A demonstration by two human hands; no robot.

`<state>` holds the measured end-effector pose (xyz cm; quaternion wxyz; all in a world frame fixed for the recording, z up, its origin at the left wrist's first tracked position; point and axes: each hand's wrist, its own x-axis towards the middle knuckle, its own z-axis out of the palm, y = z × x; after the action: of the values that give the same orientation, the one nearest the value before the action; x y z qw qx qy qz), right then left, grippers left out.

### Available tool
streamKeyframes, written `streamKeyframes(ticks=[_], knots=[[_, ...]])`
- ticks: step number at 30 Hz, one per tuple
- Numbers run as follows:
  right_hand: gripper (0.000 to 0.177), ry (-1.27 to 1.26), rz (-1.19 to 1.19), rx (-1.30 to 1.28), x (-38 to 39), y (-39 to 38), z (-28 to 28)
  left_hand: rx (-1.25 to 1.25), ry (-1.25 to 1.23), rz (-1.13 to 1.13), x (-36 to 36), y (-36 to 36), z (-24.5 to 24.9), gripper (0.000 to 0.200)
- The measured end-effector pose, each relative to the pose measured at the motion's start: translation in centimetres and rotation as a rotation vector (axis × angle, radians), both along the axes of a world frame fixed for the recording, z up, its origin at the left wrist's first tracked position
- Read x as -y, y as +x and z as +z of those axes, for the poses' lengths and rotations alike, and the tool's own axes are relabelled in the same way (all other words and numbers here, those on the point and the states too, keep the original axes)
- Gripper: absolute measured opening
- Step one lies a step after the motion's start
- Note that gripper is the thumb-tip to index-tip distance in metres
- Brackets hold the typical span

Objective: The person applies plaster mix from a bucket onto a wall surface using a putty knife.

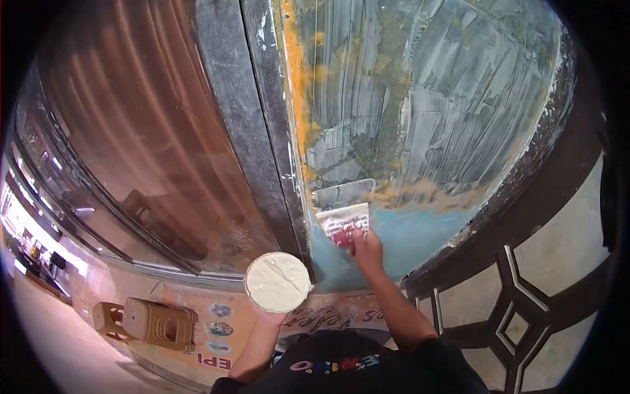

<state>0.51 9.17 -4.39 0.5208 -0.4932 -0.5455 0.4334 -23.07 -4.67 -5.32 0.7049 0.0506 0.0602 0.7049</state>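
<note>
My right hand (367,249) grips a red putty knife (344,226) whose pale, smeared blade edge lies at the lower left of the wall panel (426,230). Streaky whitish-grey paste covers the upper panel, with orange patches along its left side and blue paint below. A thin outlined patch of paste shows just above the blade. Low in front of me, my left hand (269,316) holds up a round tub (277,282) filled with cream-coloured paste, a groove across its surface. The fingers under the tub are mostly hidden.
A dark frame post (246,111) stands left of the panel, beside glass with a brown curtain (144,118) behind it. Brown stacked stools (154,322) are at the lower left. A dark patterned gate or door (518,315) is on the right. A printed banner (223,308) lies below.
</note>
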Motion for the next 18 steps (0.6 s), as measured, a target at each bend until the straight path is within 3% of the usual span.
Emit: streamKeyframes(ticks=[3,8,10,12,14,18], knots=[[0.028,0.029,0.074,-0.115,0.6,0.3,-1.6,-0.002,-0.037,-0.037,0.3,-0.3,0.5,0.071],[0.023,0.181,0.035,-0.342,-0.9,-1.2,6.6,-0.113,-0.035,-0.050,0.2,-0.1,1.5,0.072],[0.023,0.162,0.002,-0.256,-1.6,-0.7,5.1,-0.035,0.017,-0.125,-0.1,-0.1,1.3,0.073],[0.024,0.152,-0.031,-0.169,-1.8,-0.1,2.3,-0.130,-0.061,-0.047,-0.3,-0.1,0.7,0.074],[0.026,-0.100,-0.048,-0.014,0.5,0.5,-2.0,-0.045,0.022,-0.104,-0.2,-0.3,0.1,0.074],[0.027,-0.090,0.041,-0.238,2.2,0.8,-4.0,-0.088,-0.085,-0.074,0.0,-0.9,-0.9,0.075]])
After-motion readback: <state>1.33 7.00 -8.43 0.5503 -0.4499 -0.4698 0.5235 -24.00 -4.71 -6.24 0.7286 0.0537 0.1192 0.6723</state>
